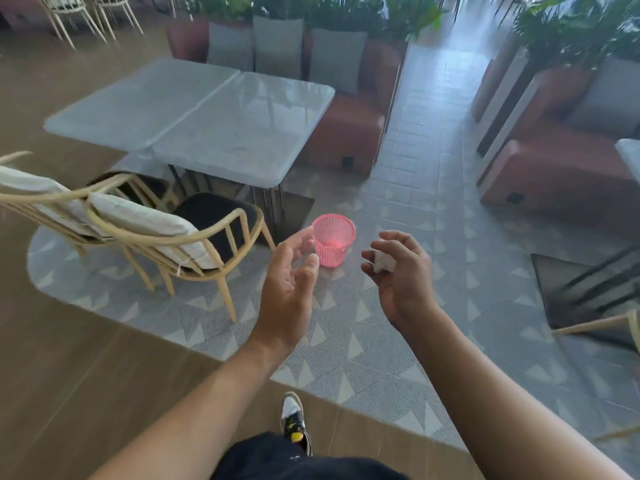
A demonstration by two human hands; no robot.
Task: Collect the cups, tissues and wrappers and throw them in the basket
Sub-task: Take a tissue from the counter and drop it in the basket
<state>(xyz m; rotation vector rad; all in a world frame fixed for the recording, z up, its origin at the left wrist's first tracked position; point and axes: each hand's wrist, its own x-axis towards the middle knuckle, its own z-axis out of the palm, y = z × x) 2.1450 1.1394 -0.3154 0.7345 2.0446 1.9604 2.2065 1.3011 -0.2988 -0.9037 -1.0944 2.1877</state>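
Cafe seating: grey table [194, 112] and cane chair [156, 230] on a patterned tile floor [346, 341], with the pink mesh basket [329, 252] standing on the tiles beyond both hands. Left hand [291, 282] is empty, fingers loosely spread. Right hand [405, 275] curls its fingers around a crumpled white tissue [382, 263], probably one wad (blurry); it is light and soft, so a loose pinch anywhere should hold it.

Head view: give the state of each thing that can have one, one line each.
left hand: open, fingers relaxed, holding nothing.
right hand: fingers curled round the tissue.
tissue: crumpled, held in the right hand, not yet in the basket.
basket: upright, contents unclear.
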